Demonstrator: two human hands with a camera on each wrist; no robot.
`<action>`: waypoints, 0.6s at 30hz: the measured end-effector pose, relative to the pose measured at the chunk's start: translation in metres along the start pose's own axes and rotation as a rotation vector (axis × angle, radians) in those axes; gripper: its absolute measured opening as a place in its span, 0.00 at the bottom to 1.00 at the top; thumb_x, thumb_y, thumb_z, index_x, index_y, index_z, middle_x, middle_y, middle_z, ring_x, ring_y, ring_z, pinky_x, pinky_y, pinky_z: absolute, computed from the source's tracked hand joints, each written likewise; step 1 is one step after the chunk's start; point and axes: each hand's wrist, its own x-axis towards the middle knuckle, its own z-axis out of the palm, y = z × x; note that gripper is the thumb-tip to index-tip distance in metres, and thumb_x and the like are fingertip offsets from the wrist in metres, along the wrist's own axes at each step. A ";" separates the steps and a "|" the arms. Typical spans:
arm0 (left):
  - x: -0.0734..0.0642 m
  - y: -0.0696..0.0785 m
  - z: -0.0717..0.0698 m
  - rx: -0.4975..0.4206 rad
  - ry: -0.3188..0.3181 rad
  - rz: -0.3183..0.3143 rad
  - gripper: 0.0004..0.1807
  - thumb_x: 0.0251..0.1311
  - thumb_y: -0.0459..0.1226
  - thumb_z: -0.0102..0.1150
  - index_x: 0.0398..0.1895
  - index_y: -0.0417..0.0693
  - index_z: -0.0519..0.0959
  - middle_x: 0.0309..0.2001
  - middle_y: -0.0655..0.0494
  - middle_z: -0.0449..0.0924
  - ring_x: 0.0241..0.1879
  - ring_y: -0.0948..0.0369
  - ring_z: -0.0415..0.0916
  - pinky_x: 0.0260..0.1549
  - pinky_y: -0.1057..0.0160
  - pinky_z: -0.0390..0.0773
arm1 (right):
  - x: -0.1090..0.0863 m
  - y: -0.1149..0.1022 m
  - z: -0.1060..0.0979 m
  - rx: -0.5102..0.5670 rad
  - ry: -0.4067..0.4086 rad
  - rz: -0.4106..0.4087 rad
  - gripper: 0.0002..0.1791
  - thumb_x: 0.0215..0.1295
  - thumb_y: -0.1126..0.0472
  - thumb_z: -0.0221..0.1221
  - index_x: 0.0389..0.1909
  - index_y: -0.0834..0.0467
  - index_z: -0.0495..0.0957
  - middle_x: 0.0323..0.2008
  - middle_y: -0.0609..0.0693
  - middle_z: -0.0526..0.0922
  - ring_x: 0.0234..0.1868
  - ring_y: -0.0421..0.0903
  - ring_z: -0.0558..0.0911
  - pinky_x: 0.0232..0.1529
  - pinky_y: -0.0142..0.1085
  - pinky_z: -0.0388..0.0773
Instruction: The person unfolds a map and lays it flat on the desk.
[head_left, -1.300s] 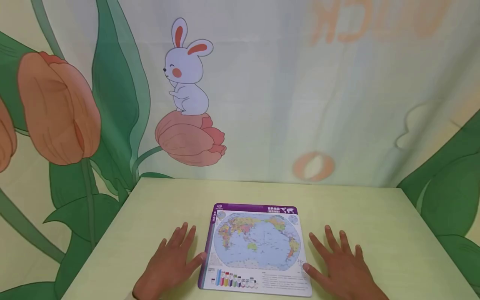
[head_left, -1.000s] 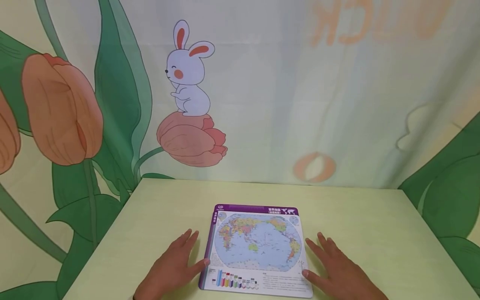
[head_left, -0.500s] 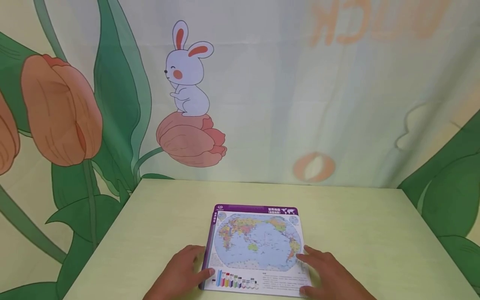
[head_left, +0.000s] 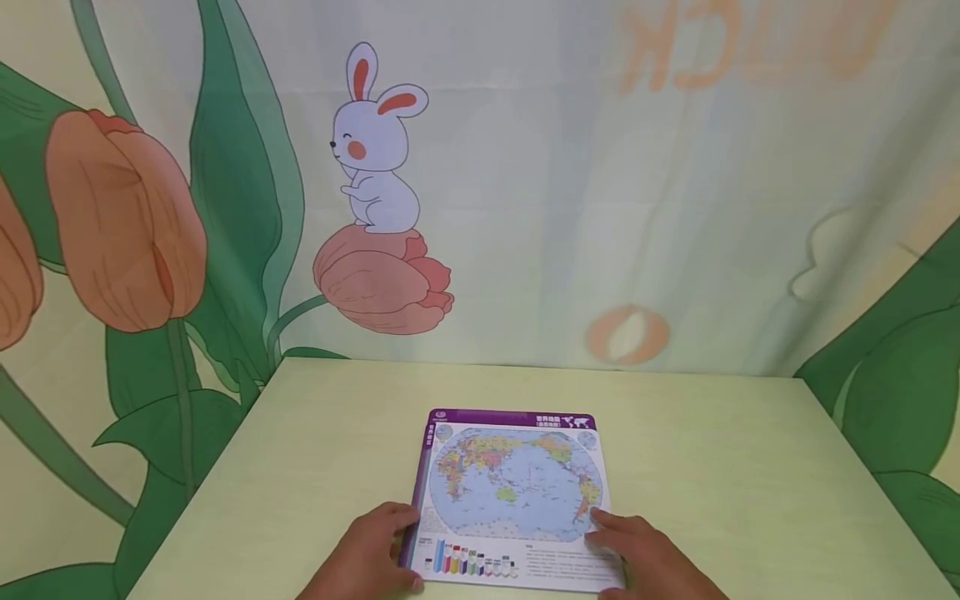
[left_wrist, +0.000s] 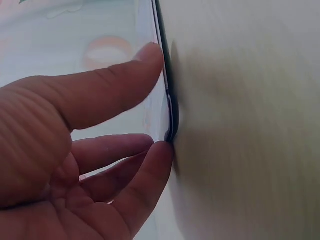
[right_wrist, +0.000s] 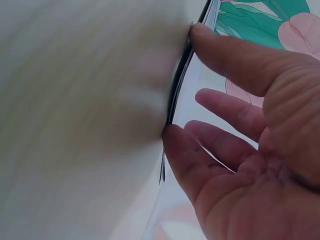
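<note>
Pale desk point(head_left: 315, 442) surface surrounds the left hand point(head_left: 366, 557) and right hand point(head_left: 655, 557), which now touch opposite sides of the world map board point(head_left: 517, 483), thumbs and fingers parted along its edges, not closed around it. A second ago they were spread wider; they have drawn in while the board stays flat at the near middle, so it seems steadied but unlifted. Beyond hangs a curtain point(head_left: 525, 183) printed with a rabbit point(head_left: 381, 196).

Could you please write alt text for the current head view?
A person's left hand and right hand touch opposite sides of a purple-trimmed world map on a pale yellow table. Behind, a cloth backdrop shows a white cartoon rabbit on a tulip.
</note>
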 end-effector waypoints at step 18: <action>0.002 -0.004 0.002 0.064 0.014 0.057 0.43 0.40 0.32 0.87 0.65 0.35 0.79 0.61 0.44 0.81 0.46 0.56 0.79 0.55 0.46 0.85 | 0.003 -0.001 0.000 0.059 -0.024 0.037 0.30 0.59 0.55 0.76 0.61 0.61 0.83 0.67 0.55 0.82 0.63 0.58 0.80 0.62 0.47 0.80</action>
